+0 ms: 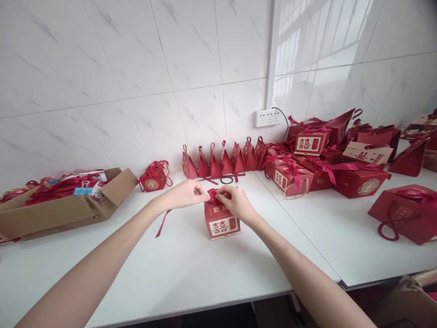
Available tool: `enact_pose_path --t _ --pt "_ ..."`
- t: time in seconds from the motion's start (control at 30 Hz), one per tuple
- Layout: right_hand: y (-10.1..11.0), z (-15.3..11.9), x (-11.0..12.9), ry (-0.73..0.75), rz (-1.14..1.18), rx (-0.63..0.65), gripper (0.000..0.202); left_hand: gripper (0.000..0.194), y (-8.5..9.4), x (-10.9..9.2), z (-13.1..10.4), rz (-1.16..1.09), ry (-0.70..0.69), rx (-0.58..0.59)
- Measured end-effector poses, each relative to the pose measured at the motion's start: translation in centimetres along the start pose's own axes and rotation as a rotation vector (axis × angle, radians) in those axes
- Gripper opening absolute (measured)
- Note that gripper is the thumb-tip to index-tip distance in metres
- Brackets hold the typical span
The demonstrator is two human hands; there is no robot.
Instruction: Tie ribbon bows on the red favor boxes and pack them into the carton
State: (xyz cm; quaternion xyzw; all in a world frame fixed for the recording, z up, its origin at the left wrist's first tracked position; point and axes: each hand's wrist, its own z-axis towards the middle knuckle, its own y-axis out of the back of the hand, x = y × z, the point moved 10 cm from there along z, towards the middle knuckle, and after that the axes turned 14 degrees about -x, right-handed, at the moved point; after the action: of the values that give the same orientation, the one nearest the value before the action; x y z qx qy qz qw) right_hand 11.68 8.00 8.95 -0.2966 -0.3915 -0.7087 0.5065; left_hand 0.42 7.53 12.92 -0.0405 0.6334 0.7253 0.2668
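Observation:
A small red gift box (221, 224) with a cream label and dark characters stands upright on the white table. Red ribbon (212, 195) lies at its top. My left hand (189, 193) is at the box's upper left, thumb and forefinger pinched on the ribbon. At the upper right of the box, my right hand (237, 202) pinches the ribbon too, its fingers curled. A loose ribbon tail (163, 224) hangs below my left wrist.
An open cardboard box (58, 214) of red ribbons sits left, beside a red box (154, 176). Several cone-shaped red boxes (215, 165) line the wall, with a black ring (226, 181) before them. Red boxes (361, 181) pile up right. A power strip (267, 118) is on the wall.

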Motion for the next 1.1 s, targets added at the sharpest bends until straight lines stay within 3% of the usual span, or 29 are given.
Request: enact_pose_path --t 0.17,0.37,0.53,0.73,0.87,1.1 --pt "0.1 0.0 0.0 -0.006 -0.026 -0.009 0.011 0.024 0.5 -0.6 -0.6 0.041 0.018 0.096" --pt "0.0 -0.1 -0.1 -0.012 -0.018 0.002 0.013 0.019 1.1 -3.1 0.0 0.151 -0.090 0.028" --pt "-0.1 -0.1 0.1 0.024 -0.005 0.027 0.015 0.012 1.2 -4.2 1.3 0.040 -0.123 0.004" --pt "0.0 -0.1 0.1 0.038 0.022 0.043 0.014 0.014 1.1 -1.6 3.1 -0.076 -0.110 -0.098" --pt "0.0 -0.1 0.0 0.017 0.046 0.042 0.014 0.013 -1.1 0.3 2.9 -0.252 -0.076 -0.093" --pt "0.1 -0.1 -0.1 0.014 0.070 0.016 0.014 0.020 -3.7 2.2 1.3 -0.609 -0.021 -0.294"
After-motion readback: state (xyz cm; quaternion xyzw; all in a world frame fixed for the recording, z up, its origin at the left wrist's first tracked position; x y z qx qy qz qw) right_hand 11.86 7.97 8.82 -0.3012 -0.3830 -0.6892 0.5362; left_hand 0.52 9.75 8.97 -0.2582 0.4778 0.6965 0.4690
